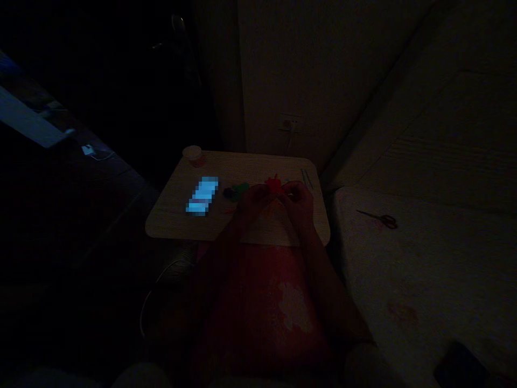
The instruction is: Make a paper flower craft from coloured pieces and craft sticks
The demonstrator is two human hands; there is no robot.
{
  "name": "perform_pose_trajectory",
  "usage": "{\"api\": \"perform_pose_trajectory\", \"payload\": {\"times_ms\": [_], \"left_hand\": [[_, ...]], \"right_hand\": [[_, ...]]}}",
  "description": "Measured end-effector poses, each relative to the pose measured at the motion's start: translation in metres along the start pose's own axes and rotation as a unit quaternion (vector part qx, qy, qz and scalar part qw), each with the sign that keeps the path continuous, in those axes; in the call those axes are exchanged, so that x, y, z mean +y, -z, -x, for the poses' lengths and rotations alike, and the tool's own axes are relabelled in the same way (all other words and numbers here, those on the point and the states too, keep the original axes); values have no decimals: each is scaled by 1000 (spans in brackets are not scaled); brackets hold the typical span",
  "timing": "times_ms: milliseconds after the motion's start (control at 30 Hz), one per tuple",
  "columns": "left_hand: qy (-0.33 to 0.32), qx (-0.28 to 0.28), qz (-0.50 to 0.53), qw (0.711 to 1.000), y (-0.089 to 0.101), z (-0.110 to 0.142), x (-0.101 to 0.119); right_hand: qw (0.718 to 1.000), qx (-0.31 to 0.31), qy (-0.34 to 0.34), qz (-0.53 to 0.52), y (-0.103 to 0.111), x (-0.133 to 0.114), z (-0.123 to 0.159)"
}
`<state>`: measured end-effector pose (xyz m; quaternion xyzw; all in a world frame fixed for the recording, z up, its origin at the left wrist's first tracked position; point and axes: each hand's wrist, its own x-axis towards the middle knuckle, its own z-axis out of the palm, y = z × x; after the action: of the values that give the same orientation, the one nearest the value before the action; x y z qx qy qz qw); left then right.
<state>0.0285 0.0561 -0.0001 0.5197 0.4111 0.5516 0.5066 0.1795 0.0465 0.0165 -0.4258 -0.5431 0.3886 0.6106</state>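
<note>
The room is very dark. Both hands meet over a small light wooden table (177, 221). My left hand (253, 200) and my right hand (298, 200) are closed, fingertips pinched together on a small red piece (274, 185) held between them just above the tabletop. What the red piece is I cannot make out. A dark green and purple lump (236, 191) lies just left of my left hand.
A lit phone screen (202, 195) lies on the table's left half, a small round cup (193, 155) at its back left corner, thin blue sticks (306, 178) at its right. Scissors (382, 218) rest on the pale surface to the right. A wall socket (290, 124) is behind.
</note>
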Motion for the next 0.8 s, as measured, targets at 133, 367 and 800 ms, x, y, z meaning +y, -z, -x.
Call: {"api": "perform_pose_trajectory", "payload": {"times_ms": [133, 367, 800], "left_hand": [[1, 6, 38, 999, -3, 3, 7], [23, 18, 102, 994, -2, 7, 13], [-8, 51, 113, 992, -1, 5, 9]], "right_hand": [[1000, -5, 4, -14, -1, -3, 1], [1000, -8, 10, -14, 1, -7, 1], [998, -14, 18, -56, 2, -15, 0]]}}
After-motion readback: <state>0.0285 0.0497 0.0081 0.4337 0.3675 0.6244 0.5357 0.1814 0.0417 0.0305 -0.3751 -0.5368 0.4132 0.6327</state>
